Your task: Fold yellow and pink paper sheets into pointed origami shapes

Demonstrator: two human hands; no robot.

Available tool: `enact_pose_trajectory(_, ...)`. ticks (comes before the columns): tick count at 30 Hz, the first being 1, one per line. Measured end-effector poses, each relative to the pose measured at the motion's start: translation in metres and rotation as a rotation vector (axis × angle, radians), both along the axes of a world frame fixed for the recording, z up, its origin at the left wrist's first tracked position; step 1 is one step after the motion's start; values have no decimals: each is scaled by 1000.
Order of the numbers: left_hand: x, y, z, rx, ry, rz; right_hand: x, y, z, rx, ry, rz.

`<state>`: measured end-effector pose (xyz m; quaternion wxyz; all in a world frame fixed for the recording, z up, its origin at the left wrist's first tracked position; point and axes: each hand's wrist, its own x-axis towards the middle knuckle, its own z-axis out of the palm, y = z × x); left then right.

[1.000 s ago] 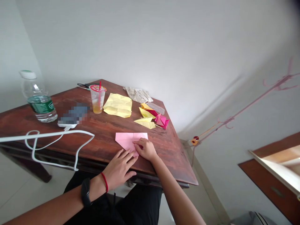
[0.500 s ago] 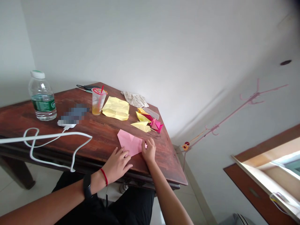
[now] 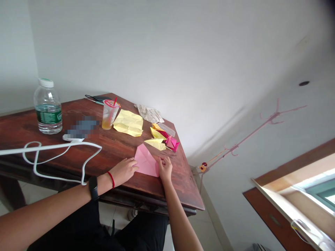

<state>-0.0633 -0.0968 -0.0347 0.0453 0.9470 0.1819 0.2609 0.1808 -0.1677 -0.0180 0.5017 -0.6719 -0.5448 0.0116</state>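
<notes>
A sheet of pink paper with fold creases lies on the dark wooden table near its front edge. My left hand is closed at the paper's left edge, with the fingertips on it. On the opposite side, my right hand pinches the right edge between thumb and fingers. Just beyond the sheet are a folded pale yellow paper and a folded bright pink paper piece. Farther back, a creased yellow sheet is spread out.
A plastic cup with a red straw stands behind the yellow sheet. To the left are a water bottle, a blurred-out phone and a looping white cable. A pale cloth lies near the wall.
The pink paper has turned on the table. My left hand has moved left and up to its left edge, and its spread fingers have closed. My right hand stays at the right edge.
</notes>
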Motion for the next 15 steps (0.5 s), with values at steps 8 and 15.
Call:
enact_pose_trajectory(8,2,62,12,-107,-37,-4,-2,5,-2,-64,120,172)
enact_pose_trajectory(15,20,81,15,-275,-40,-166,4,7,-2,-91,286,169)
